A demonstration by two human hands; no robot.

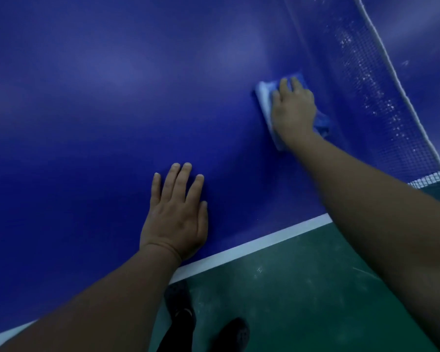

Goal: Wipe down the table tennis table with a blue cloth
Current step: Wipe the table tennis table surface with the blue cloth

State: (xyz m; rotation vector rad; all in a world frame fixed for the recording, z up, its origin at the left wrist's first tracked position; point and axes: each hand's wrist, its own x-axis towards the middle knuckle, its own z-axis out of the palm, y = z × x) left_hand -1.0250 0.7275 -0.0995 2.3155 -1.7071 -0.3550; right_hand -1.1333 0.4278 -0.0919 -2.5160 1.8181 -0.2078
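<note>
**Wiping in hand beside the net**

The blue cloth [264, 102] is pressed flat to the blue counter [99, 110] under the right hand [294, 107], just beside the net [381, 102]; its fingers [288, 83] are laid out over the folded cloth, holding it down rather than gripping it. The left hand [174, 222] is spread flat on the counter near the white edge line [252, 246], fingers wide and holding nothing, apparently as a brace. The wiping step is judged under way. Next, the cloth would need drawing away from the net across the broad surface to its left.

Green floor [302, 288] below, with what look like dark shoes [235, 332]
</note>
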